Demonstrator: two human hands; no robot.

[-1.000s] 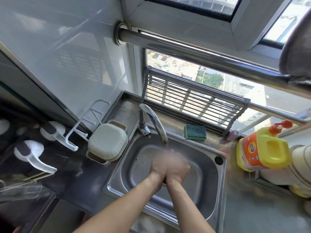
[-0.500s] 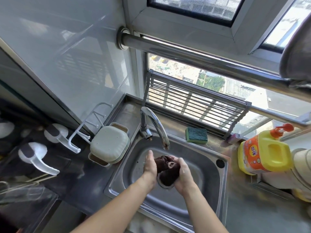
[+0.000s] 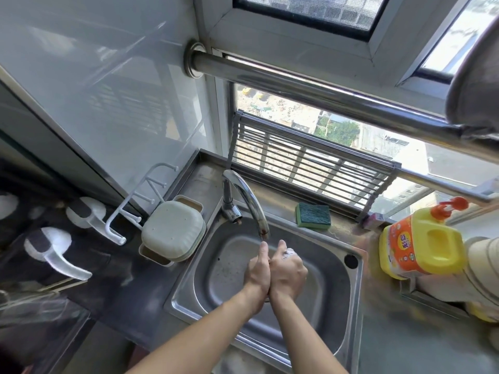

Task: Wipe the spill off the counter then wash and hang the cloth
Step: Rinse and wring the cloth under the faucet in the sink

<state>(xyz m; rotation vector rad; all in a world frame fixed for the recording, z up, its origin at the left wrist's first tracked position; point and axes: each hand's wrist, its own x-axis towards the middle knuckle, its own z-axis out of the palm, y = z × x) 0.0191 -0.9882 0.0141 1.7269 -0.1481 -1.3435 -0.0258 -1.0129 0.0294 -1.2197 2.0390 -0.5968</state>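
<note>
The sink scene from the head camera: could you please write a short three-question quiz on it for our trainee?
1. True or false: both hands are over the sink.
2. Which lies on the ledge behind the sink: A) green sponge B) plate C) knife?
3. Fill in: the yellow ___ stands right of the sink.

Key: 1 true: left hand and right hand are pressed together under the faucet. 2 A. 3 detergent bottle.

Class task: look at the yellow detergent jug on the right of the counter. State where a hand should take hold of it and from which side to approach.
Grip the jug by its moulded handle, which faces up and toward the camera; hook the fingers through the opening from above, clear of the red pump.
</note>
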